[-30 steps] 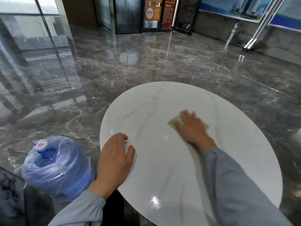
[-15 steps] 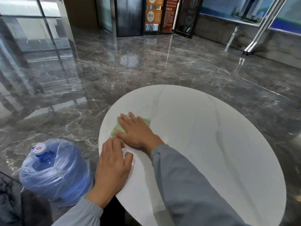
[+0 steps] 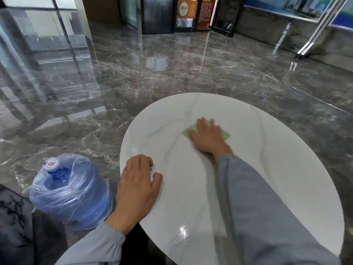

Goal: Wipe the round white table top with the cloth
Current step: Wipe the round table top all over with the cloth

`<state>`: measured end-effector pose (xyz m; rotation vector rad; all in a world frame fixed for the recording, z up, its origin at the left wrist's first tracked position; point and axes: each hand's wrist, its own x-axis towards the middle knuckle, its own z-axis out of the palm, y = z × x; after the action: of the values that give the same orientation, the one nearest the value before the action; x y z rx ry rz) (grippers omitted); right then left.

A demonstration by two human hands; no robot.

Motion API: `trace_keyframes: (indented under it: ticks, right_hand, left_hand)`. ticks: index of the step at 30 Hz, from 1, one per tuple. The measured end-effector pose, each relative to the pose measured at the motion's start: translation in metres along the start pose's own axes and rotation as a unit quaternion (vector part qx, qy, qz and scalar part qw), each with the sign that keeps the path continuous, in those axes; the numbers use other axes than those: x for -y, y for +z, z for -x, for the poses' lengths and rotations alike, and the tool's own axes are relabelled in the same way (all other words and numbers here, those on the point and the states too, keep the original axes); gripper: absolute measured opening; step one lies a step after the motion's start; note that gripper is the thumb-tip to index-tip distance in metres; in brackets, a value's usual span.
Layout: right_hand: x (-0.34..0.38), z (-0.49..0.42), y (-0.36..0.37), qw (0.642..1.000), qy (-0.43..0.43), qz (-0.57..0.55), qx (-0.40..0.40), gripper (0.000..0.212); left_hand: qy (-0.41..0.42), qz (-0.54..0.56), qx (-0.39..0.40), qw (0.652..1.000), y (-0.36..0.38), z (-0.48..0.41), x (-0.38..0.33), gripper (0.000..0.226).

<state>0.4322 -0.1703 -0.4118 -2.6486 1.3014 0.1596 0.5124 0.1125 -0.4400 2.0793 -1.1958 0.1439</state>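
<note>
right hand flat on the thin floppy cloth (12 o'clock on the slick bench), left hand spread, bracing at 9

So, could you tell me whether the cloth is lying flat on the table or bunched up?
Flat. The green cloth lies spread under the right hand, its corners poking out either side on the white table top.

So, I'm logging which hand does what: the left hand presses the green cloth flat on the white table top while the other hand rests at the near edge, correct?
Not quite: the hands are swapped. In the head view the right hand presses the green cloth flat on the white table top, while the left hand rests at the near edge.
</note>
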Motion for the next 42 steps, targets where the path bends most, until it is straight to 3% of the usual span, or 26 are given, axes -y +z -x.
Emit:
trace_keyframes:
  ticks: [4, 7, 9, 13, 16, 19, 22, 26, 31, 34, 42]
  right_hand:
    - [0.124, 0.019, 0.02, 0.976, -0.216, 0.029, 0.02, 0.073]
    - [0.148, 0.031, 0.02, 0.96, -0.279, 0.005, 0.038, 0.073]
    - [0.124, 0.02, 0.013, 0.969, -0.246, -0.003, 0.025, 0.073]
    - [0.024, -0.007, -0.003, 0.998, -0.063, -0.029, -0.016, 0.073]
    - [-0.063, -0.007, -0.014, 0.996, 0.061, -0.053, -0.03, 0.075]
    - [-0.098, -0.009, -0.017, 0.99, 0.128, -0.061, -0.02, 0.075]
    - [-0.065, -0.023, -0.012, 0.994, 0.101, -0.042, -0.006, 0.074]
    - [0.049, -0.047, -0.002, 0.997, -0.07, 0.012, -0.003, 0.073]
    - [0.157, -0.027, 0.013, 0.967, -0.252, 0.016, 0.023, 0.072]
    - [0.137, -0.035, 0.008, 0.973, -0.23, -0.013, 0.016, 0.073]
    - [-0.027, -0.026, -0.007, 0.999, -0.027, -0.023, -0.018, 0.074]
  left_hand:
    - [0.002, -0.004, 0.004, 1.0, -0.001, 0.0, 0.0, 0.012]
    - [-0.004, -0.001, 0.002, 1.0, -0.002, -0.002, 0.002, 0.01]
    - [-0.004, -0.001, 0.002, 1.0, -0.001, -0.002, 0.002, 0.01]
    - [-0.008, 0.006, 0.006, 1.0, -0.001, -0.001, 0.002, 0.01]
    - [-0.012, 0.009, 0.007, 1.0, -0.001, 0.0, 0.001, 0.01]
    - [-0.006, 0.003, 0.003, 1.0, -0.001, 0.0, 0.0, 0.008]
    - [-0.004, -0.011, 0.002, 1.0, -0.001, -0.001, 0.001, 0.006]
    - [-0.012, -0.012, 0.002, 1.0, 0.0, -0.002, 0.002, 0.007]
    - [0.0, -0.021, 0.008, 1.0, 0.0, -0.003, 0.004, 0.008]
    - [0.002, -0.019, 0.005, 1.0, 0.0, -0.003, 0.004, 0.006]
    - [0.007, -0.011, -0.001, 1.0, 0.001, -0.001, 0.004, 0.007]
